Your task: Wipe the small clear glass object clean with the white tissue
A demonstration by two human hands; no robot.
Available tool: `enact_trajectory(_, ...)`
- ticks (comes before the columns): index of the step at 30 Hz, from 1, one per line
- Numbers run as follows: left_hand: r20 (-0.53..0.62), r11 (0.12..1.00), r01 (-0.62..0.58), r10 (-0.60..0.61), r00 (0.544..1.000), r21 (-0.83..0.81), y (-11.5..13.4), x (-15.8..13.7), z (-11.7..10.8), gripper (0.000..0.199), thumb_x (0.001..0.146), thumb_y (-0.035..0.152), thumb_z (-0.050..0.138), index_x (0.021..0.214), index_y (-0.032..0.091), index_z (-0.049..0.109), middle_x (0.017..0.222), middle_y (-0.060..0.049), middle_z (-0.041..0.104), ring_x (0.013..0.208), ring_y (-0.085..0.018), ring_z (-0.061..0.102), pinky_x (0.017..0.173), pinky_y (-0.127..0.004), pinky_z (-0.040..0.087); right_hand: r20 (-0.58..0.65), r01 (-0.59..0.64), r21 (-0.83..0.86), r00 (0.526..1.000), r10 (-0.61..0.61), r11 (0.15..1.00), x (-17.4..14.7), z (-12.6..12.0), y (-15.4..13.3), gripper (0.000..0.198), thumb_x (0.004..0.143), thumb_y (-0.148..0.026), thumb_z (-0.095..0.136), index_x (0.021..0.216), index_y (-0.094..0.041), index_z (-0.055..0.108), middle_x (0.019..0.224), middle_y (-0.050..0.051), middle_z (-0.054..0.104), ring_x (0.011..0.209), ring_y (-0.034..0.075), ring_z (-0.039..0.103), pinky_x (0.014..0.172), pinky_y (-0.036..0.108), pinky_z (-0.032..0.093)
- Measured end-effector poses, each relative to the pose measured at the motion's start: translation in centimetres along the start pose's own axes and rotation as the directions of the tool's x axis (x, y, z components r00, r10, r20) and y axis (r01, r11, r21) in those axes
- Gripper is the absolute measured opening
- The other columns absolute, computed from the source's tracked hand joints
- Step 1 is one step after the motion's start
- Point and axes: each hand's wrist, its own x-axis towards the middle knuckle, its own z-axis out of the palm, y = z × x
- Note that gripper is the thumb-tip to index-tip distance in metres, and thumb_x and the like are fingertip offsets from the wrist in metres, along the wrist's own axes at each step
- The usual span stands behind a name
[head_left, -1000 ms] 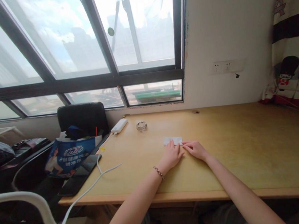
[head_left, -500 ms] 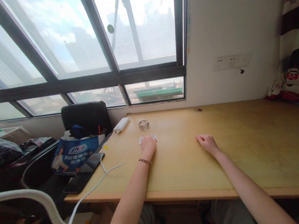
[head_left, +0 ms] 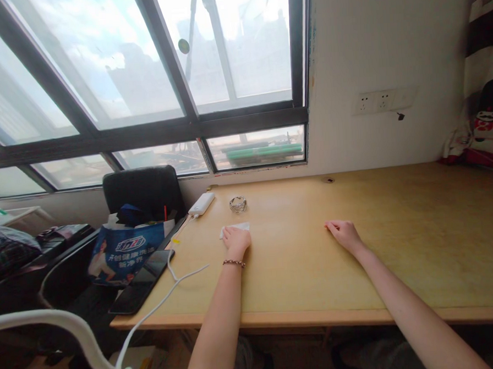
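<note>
My left hand [head_left: 237, 240], with a beaded bracelet [head_left: 234, 263] at the wrist, is pressed down on a white tissue [head_left: 244, 226] on the tabletop. Its fingers are bent over the tissue, whose edges stick out beyond the knuckles. Just past that hand sits a round, see-through glass dish [head_left: 238, 205], like an ashtray. Further right, my right hand [head_left: 344, 235] rests on the table as a loose fist, and I see nothing in it.
The yellow wooden table [head_left: 293, 281] meets the wall and window. A white power bank [head_left: 202, 204], white cable [head_left: 185, 277] and black tablet [head_left: 142, 283] lie at its left edge. Beyond stand a black chair [head_left: 143, 190] and a blue bag [head_left: 126, 248]. Wall sockets [head_left: 374, 102] are at right.
My left hand has slid a little to the left with the tissue and turned slightly. My right hand has stayed in place. The view has shifted slightly.
</note>
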Motion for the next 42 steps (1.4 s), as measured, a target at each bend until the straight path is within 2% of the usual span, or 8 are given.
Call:
enact_trajectory(4, -0.023, 0.995, 0.099, -0.099, 0.995, -0.002, -0.3, 0.7, 0.8, 0.068, 0.077, 0.04, 0.033, 0.125, -0.009, 0.029, 0.133, -0.028, 0.024, 0.126, -0.032, 0.018, 0.1, -0.042, 0.018, -0.003, -0.006, -0.007, 1.0, 0.006, 1.0, -0.1, -0.2, -0.5, 0.033, 0.077, -0.035, 0.041, 0.071, -0.019, 0.069, 0.067, 0.006, 0.069, 0.064, 0.019, 0.06, 0.06, 0.024, 0.041)
enact_trajectory(9, -0.143, 0.995, 0.095, -0.094, 0.985, -0.005, -0.3, 0.9, 1.5, 0.079, 0.074, 0.052, 0.032, 0.123, -0.01, 0.031, 0.132, -0.028, 0.026, 0.125, -0.033, 0.019, 0.1, -0.041, 0.017, 0.0, -0.013, -0.011, 1.0, 0.013, 1.0, -0.1, -0.2, -0.6, 0.035, 0.078, -0.035, 0.041, 0.069, -0.019, 0.069, 0.065, 0.006, 0.068, 0.063, 0.019, 0.06, 0.06, 0.024, 0.04)
enact_trajectory(16, -0.071, 0.995, 0.09, -0.093, 0.993, -0.047, -0.6, 0.9, 1.0, 0.084, 0.071, 0.061, 0.032, 0.125, -0.003, 0.032, 0.133, -0.027, 0.025, 0.127, -0.034, 0.015, 0.1, -0.045, 0.014, 0.015, 0.003, -0.002, 1.0, -0.003, 1.0, 0.0, 0.1, 0.1, 0.036, 0.079, -0.036, 0.039, 0.072, -0.018, 0.069, 0.072, 0.005, 0.069, 0.065, 0.018, 0.06, 0.063, 0.024, 0.041)
enact_trajectory(19, -0.103, 0.998, 0.052, -0.057, 0.993, -0.047, -0.4, 0.3, 0.7, 0.076, 0.074, 0.062, 0.027, 0.124, 0.006, 0.037, 0.133, -0.025, 0.027, 0.126, -0.035, 0.015, 0.098, -0.05, 0.013, 0.014, 0.013, 0.002, 1.0, -0.013, 1.0, 0.0, 0.1, 0.3, 0.035, 0.079, -0.035, 0.039, 0.073, -0.018, 0.069, 0.074, 0.005, 0.069, 0.066, 0.017, 0.06, 0.064, 0.024, 0.041)
enact_trajectory(23, -0.17, 0.997, -0.08, 0.081, 0.982, 0.012, 0.6, -1.1, 0.4, 0.064, 0.078, 0.057, 0.025, 0.118, 0.01, 0.045, 0.127, -0.023, 0.036, 0.121, -0.034, 0.026, 0.095, -0.049, 0.018, 0.017, 0.013, 0.012, 1.0, -0.013, 1.0, 0.0, 0.2, 0.4, 0.035, 0.079, -0.035, 0.039, 0.072, -0.019, 0.069, 0.074, 0.005, 0.069, 0.065, 0.017, 0.06, 0.064, 0.024, 0.041)
enact_trajectory(28, -0.142, 0.99, -0.136, 0.139, 0.98, 0.033, 1.5, -2.0, 0.3, 0.065, 0.08, 0.055, 0.023, 0.113, 0.007, 0.049, 0.119, -0.023, 0.044, 0.112, -0.033, 0.037, 0.088, -0.046, 0.028, 0.018, -0.003, 0.015, 1.0, 0.003, 1.0, 0.0, 0.2, 0.4, 0.036, 0.079, -0.036, 0.039, 0.071, -0.019, 0.069, 0.073, 0.005, 0.069, 0.066, 0.017, 0.06, 0.064, 0.024, 0.041)
enact_trajectory(38, -0.033, 0.998, -0.053, 0.054, 0.998, 0.028, 1.4, -1.4, 1.2, 0.078, 0.076, 0.061, 0.021, 0.126, 0.003, 0.035, 0.134, -0.024, 0.026, 0.124, -0.036, 0.019, 0.095, -0.051, 0.018, 0.03, -0.007, 0.021, 1.0, 0.007, 1.0, 0.0, 0.0, 0.0, 0.036, 0.079, -0.036, 0.038, 0.071, -0.018, 0.069, 0.074, 0.005, 0.069, 0.066, 0.017, 0.06, 0.064, 0.025, 0.042)
enact_trajectory(42, 0.017, 1.0, -0.023, 0.022, 1.0, 0.021, 1.5, -1.6, 0.9, 0.085, 0.072, 0.067, 0.02, 0.127, 0.003, 0.033, 0.134, -0.026, 0.024, 0.125, -0.038, 0.016, 0.095, -0.055, 0.014, 0.036, -0.011, 0.02, 0.999, 0.011, 1.0, 0.0, 0.0, 0.0, 0.036, 0.078, -0.036, 0.038, 0.07, -0.018, 0.069, 0.073, 0.005, 0.069, 0.066, 0.018, 0.06, 0.065, 0.025, 0.042)
